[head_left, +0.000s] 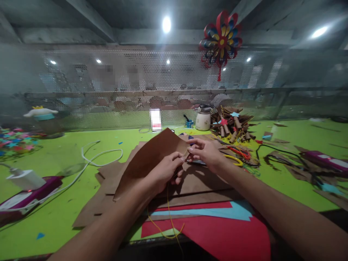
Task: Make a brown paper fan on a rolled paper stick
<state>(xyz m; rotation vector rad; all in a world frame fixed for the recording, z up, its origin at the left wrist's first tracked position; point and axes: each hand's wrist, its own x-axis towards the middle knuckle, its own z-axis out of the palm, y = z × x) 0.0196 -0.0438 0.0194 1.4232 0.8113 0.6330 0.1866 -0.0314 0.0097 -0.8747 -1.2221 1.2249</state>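
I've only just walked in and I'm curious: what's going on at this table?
A person is handling a curved brown sheet, with the left hand and right hand close together at its edge. Yellow thread hangs below the left hand. More brown sheets lie beneath, with red paper nearer the person. Farther back is a heap of brown rolls.

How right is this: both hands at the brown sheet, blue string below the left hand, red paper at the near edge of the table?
The colour is wrong: the head view shows yellow string, not blue. The rest holds: left hand and right hand at the brown sheet, string below the left, red paper at the near edge of the table.
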